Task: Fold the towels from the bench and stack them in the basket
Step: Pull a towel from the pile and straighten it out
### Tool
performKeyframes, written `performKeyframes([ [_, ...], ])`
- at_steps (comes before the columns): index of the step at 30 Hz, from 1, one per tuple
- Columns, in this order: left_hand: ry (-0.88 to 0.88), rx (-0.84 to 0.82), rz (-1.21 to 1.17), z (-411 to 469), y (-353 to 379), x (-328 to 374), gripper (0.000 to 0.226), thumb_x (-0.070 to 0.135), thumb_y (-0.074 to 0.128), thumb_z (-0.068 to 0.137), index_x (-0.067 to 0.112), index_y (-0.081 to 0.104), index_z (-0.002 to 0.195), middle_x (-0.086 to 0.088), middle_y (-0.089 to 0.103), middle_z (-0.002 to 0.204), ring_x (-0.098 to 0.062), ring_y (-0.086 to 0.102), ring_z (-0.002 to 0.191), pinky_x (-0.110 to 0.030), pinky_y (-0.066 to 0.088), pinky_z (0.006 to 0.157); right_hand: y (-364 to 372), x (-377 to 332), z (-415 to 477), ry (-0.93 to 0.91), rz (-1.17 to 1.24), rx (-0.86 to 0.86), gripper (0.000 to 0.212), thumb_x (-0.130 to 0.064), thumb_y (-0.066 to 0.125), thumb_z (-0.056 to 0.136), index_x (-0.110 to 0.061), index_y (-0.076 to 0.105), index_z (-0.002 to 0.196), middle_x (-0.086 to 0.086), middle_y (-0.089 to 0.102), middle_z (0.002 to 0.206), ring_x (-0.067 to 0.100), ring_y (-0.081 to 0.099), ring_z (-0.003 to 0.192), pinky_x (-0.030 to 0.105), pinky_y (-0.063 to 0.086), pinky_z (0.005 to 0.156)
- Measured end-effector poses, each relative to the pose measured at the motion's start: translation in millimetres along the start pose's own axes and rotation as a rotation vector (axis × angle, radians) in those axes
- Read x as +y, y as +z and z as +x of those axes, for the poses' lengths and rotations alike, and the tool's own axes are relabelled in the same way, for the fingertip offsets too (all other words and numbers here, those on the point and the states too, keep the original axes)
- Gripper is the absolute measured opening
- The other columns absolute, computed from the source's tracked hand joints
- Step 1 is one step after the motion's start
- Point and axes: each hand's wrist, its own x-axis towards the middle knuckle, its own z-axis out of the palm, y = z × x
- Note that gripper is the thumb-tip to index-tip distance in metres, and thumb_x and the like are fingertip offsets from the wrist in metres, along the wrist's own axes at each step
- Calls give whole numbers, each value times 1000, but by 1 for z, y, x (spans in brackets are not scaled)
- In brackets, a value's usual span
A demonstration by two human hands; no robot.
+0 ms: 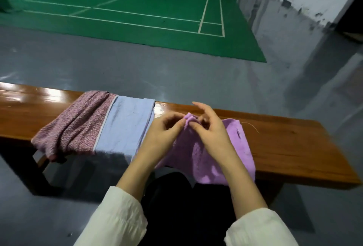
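As you faced the glossy wooden bench (290, 147), your holdings stood thus.

- Lilac towel (241, 147): it lay on the bench before you, its near edge hanging over the front towards your dark-clothed lap, with one bunched corner raised between your hands.
- Left hand (163, 133): your fingers were curled and pinched that raised corner from the left.
- Right hand (212, 137): your thumb and one finger pinched the same corner from the right, and your other fingers were spread upward.
- Pale blue towel (125, 128): it was draped across the bench just left of your left hand.
- Mauve textured towel (78, 124): it lay rumpled, touching the blue one's left edge.
- Cream sleeves (117, 220): these covered both your forearms.
- Green court floor (137, 10): it lay beyond the grey floor.
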Motion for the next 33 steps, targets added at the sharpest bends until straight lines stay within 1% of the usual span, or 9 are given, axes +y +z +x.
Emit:
performKeyframes([
  [3, 29, 26, 22, -11, 4, -1, 22, 16, 66, 88, 26, 55, 104, 5, 67, 94, -6, 65, 90, -18, 49, 75, -4, -2, -2, -41, -107, -23, 25, -6, 61, 87, -31, 65, 82, -7, 69, 87, 10, 63, 91, 26, 47, 87],
  [6, 127, -5, 349, -24, 3, -19, 40, 16, 68, 86, 34, 38, 104, 7, 56, 101, -6, 60, 91, -21, 50, 77, -9, -8, -7, -22, -76, 93, 27, -3, 60, 89, -27, 59, 77, -9, 65, 81, 0, 58, 79, 12, 44, 77],
  [10, 148, 11, 682, -37, -12, -39, 45, 10, 58, 84, 41, 39, 112, 4, 55, 118, -23, 59, 96, -39, 49, 77, -20, -20, -11, -32, -34, 196, 26, -3, 58, 91, -26, 57, 79, -11, 62, 79, -5, 55, 75, 7, 41, 74],
  [15, 341, 19, 658, -28, -24, -19, 32, 10, 59, 90, 36, 47, 104, 15, 52, 103, -4, 51, 80, -30, 48, 72, -38, -39, -9, -61, -12, 313, 13, -5, 56, 93, -18, 59, 91, -12, 61, 83, -5, 55, 78, 9, 42, 76],
  [18, 516, 36, 652, -24, -27, 3, 25, 8, 62, 88, 27, 59, 104, 18, 51, 99, 14, 48, 84, -9, 40, 75, -49, -57, -8, -93, 0, 381, 16, -7, 55, 94, -22, 60, 89, -11, 60, 84, -1, 54, 80, 11, 42, 74],
  [22, 638, 51, 639, -17, -31, 29, 8, 15, 67, 84, 12, 70, 91, 3, 61, 91, -5, 56, 73, -15, 45, 68, -60, -88, -10, -125, 11, 414, 24, -10, 54, 96, -31, 58, 84, -10, 60, 84, 1, 55, 79, 10, 42, 69],
  [26, 561, 20, 705, -8, -37, 56, 42, 47, 60, 83, 8, 59, 71, 1, 55, 75, -10, 49, 64, -16, 41, 60, -73, -112, -11, -157, -8, 460, 17, -13, 53, 97, -26, 59, 87, -8, 60, 83, 5, 55, 80, 16, 45, 72],
  [30, 551, 99, 609, 0, -42, 94, 27, 28, 69, 83, 11, 52, 70, -2, 57, 74, -12, 52, 66, -18, 46, 60, -80, -130, -15, -232, -124, 506, 10, -17, 52, 97, -16, 57, 88, -9, 53, 72, 0, 47, 66, 16, 39, 62],
  [33, 517, 110, 503, 0, -41, 134, 21, 13, 71, 84, 23, 52, 87, 1, 59, 79, -9, 56, 69, -13, 50, 66, -85, -149, -19, -308, -242, 565, 16, -26, 47, 100, -16, 52, 87, -9, 40, 58, 3, 36, 49, 20, 28, 50],
])
